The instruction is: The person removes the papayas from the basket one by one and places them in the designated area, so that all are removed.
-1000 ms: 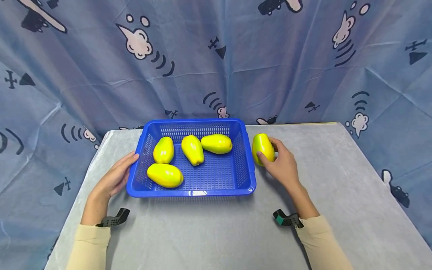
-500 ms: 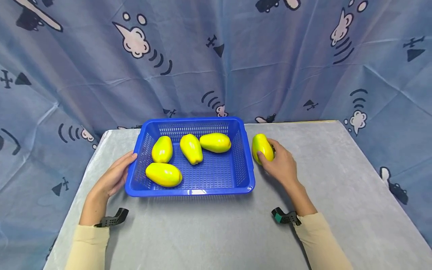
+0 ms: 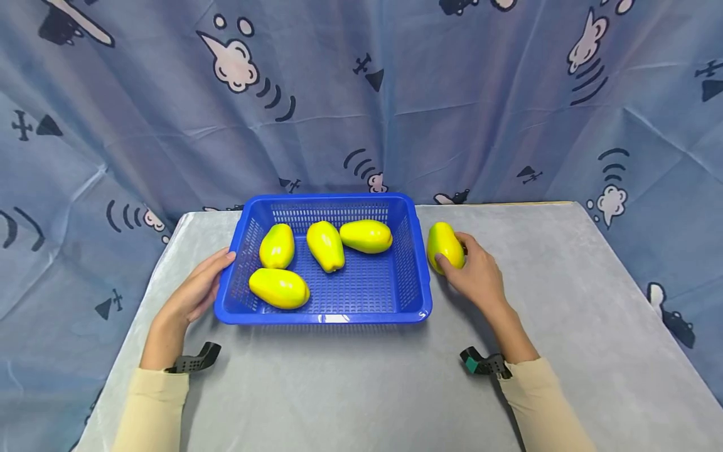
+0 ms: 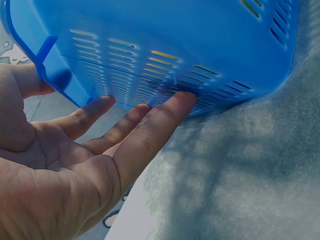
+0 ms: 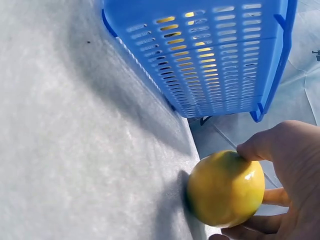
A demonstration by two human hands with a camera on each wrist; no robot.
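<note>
Holding yellow fruit point(image 3: 442, 247) in right grip point(image 3: 477, 273), beside blue basket point(image 3: 361, 292)

The basket wall point(image 3: 403, 263) blocks the right hand point(image 3: 479, 276) leftward; room lies above.

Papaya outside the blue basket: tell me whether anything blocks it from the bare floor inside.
The right wall of the blue basket stands between the papaya and the basket floor; nothing visible lies above that wall. The right hand holds the papaya, with nothing visible between them.
</note>
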